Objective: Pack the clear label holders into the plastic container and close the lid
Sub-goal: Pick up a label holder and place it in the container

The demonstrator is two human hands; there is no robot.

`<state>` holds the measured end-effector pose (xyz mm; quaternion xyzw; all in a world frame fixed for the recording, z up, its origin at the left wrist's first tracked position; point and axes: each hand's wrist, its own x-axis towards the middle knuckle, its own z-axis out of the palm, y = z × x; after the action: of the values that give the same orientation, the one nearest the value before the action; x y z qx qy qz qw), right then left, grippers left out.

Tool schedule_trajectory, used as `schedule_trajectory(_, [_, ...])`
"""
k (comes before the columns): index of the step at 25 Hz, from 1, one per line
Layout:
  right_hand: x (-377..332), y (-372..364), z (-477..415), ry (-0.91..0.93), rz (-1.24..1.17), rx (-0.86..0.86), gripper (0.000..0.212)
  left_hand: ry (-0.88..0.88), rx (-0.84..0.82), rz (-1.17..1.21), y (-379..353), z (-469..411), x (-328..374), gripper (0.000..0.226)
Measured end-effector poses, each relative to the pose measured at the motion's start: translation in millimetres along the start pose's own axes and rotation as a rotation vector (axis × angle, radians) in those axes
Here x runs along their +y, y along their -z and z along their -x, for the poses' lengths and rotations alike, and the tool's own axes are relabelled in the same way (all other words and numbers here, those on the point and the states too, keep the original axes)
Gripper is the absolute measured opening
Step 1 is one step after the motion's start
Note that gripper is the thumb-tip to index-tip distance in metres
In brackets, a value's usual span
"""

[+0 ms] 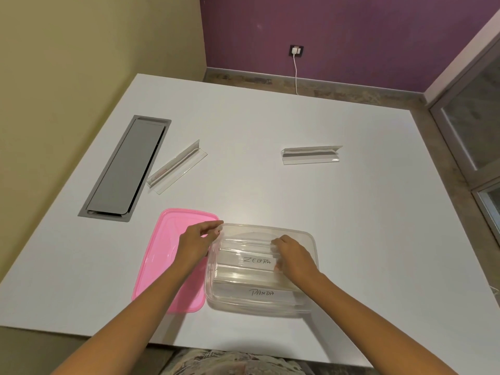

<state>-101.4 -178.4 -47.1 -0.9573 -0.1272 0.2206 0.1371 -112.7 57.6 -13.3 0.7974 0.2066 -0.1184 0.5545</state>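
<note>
The counter [351,239] lay bare and open to the right of the plastic container [311,301], and across its far middle between the two loose label holders, one left [177,167] and one right [311,155]. The pink lid [162,255] blocked the container's left flank, touching or nearly touching it. Both hands, left [197,244] and right [293,257], crowded the container's mouth. A recessed grey hatch [125,166] occupied the far left.

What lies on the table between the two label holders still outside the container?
Nothing: in the head view the white table is bare between the left label holder and the right label holder. The container sits nearer the person.
</note>
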Motion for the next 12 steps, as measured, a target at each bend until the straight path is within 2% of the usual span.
schedule_trajectory(4, [-2.5,13.8,7.9,0.074,-0.034,0.11,0.041,-0.01,-0.008,-0.035,0.4,-2.1,-0.3,0.026])
schedule_trajectory(9, [-5.4,59.3,2.6,0.157,-0.051,0.432,0.021,-0.015,-0.056,-0.15,-7.0,-13.0,9.3,0.038])
schedule_trajectory(12, [7.0,88.3,-25.6,0.11,-0.062,0.523,0.018,-0.067,-0.071,-0.153,-17.9,-19.5,19.2,0.027])
